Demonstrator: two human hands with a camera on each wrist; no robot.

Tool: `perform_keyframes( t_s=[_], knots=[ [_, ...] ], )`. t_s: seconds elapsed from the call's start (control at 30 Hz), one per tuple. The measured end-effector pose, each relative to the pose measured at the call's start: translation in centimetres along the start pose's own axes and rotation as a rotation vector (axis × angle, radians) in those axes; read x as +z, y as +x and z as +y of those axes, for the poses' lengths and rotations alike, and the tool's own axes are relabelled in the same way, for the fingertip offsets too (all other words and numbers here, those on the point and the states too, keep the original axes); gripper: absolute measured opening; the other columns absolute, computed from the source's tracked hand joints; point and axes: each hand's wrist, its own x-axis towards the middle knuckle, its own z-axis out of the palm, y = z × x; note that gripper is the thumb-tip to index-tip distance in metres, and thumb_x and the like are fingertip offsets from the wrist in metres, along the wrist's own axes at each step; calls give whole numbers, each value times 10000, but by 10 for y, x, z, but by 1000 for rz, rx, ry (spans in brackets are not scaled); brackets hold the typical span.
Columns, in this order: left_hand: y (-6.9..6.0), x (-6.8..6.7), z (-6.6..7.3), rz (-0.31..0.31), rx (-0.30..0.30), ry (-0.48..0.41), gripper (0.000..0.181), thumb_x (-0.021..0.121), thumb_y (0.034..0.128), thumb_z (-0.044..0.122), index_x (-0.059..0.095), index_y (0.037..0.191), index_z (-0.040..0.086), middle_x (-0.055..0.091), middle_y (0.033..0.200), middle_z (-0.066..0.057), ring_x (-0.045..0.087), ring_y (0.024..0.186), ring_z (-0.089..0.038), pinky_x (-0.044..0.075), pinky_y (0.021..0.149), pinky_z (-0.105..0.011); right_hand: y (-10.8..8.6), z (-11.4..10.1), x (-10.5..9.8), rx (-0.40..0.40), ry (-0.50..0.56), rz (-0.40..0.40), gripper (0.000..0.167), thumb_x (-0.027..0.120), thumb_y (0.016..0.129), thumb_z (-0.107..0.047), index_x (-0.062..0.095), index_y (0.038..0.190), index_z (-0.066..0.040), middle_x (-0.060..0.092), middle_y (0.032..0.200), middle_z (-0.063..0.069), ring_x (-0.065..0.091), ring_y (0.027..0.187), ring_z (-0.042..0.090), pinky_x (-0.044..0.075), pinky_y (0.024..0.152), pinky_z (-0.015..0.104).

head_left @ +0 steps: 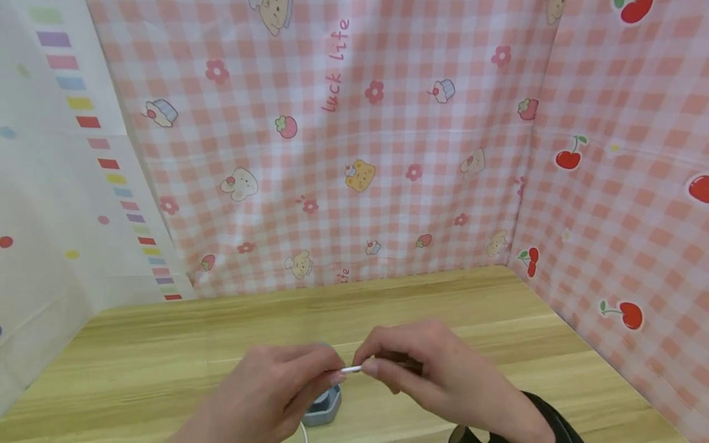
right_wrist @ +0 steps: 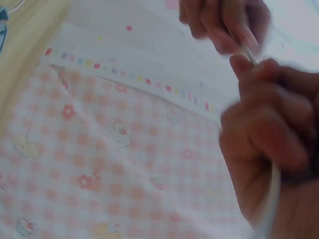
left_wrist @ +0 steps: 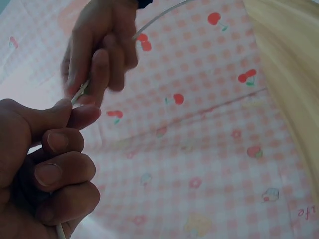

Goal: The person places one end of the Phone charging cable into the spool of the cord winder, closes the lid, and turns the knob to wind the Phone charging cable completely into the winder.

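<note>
A thin white cable [head_left: 351, 369] spans the short gap between my two hands in the head view. My left hand [head_left: 271, 384] pinches it between thumb and forefinger, the other fingers curled. From the other side my right hand [head_left: 429, 363] pinches the same cable. In the left wrist view more of the cable [left_wrist: 164, 16] arcs away behind the right hand; in the right wrist view the cable [right_wrist: 271, 199] comes out below that hand's curled fingers. Whether its ends are inside the hands is hidden. Partly behind the left hand, a grey-blue angular container [head_left: 325, 415] stands on the table.
The wood-grain tabletop [head_left: 443, 295] runs back to a pink checked cloth [head_left: 332, 215] with cartoon prints. Similar cloth with cherries [head_left: 631, 215] hangs on the right, a white dotted one [head_left: 50, 215] on the left. A dark band [head_left: 545, 415] circles the right wrist.
</note>
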Motion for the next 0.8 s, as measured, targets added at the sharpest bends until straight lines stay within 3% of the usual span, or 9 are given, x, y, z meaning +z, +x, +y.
perform_keyframes(
  t_s=[0.1, 0.17, 0.33, 0.5, 0.67, 0.8],
  knots=[
    [-1, 3, 1, 22, -18, 32, 152, 486, 1006, 215, 600, 920, 165, 551, 717, 133, 418, 580, 68, 352, 560, -11, 3, 0, 3, -63, -84, 60, 143, 595, 929, -51, 640, 949, -185, 519, 649, -75, 440, 612, -71, 409, 562, 51],
    [-3, -2, 0, 25, -47, 61, 174, 474, 1006, 253, 596, 909, 176, 564, 724, 146, 446, 600, 70, 372, 569, -22, 0, 2, -3, -49, -129, 88, 145, 618, 910, -46, 640, 916, -188, 517, 646, -87, 446, 610, -63, 400, 562, 47],
    [-9, -23, -10, 12, -109, 86, 172, 478, 992, 280, 586, 894, 189, 543, 725, 164, 439, 644, 79, 361, 581, -28, -11, 10, -31, 13, -210, 116, 185, 632, 886, -14, 642, 901, -198, 533, 658, -111, 431, 584, -62, 375, 517, 64],
    [-14, -42, -16, 30, -146, 71, 62, 576, 951, 197, 598, 893, 190, 526, 714, 160, 415, 640, 76, 342, 586, -29, -21, 20, -58, 6, -307, 144, 224, 654, 848, 33, 626, 889, -185, 527, 661, -114, 410, 568, -53, 360, 518, 68],
    [-11, -48, -12, 39, -198, 79, 110, 651, 896, 88, 608, 886, 189, 515, 702, 153, 396, 619, 69, 353, 588, -37, -25, 17, -63, 25, -348, 89, 217, 651, 868, 0, 615, 916, -209, 519, 685, -140, 407, 585, -68, 367, 531, 63],
    [-7, -39, -7, 90, -149, 108, 97, 586, 957, 156, 619, 868, 175, 514, 682, 153, 377, 592, 75, 334, 559, -26, -16, 8, -45, 92, -276, -22, 137, 607, 935, -111, 606, 968, -244, 469, 670, -173, 393, 587, -91, 386, 519, 86]
  ],
)
